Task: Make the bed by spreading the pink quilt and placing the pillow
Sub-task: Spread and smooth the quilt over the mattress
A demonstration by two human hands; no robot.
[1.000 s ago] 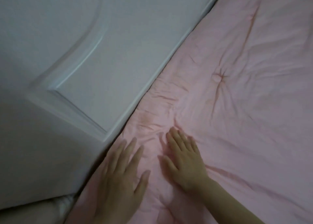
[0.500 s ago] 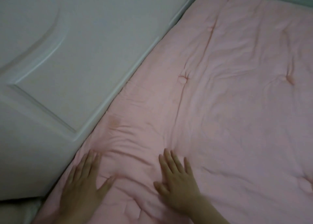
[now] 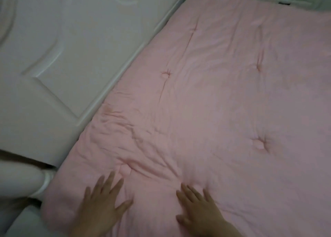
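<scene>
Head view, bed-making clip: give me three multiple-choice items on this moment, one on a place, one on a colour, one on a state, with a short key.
1. Where does the white headboard stand relative to the quilt?
A. along its left edge
B. along its right edge
C. on top of it

2. What colour is the quilt?
A. blue
B. pink
C. green

3. How do the left hand and right hand meet the quilt?
A. both grip bunched fabric
B. both lie flat with fingers spread
C. both hang above it

Key: 1 A, the panelled board borders the quilt's left side. 2 B, the fabric is pink throughout. 3 B, both palms rest on the quilt with straight fingers.
</scene>
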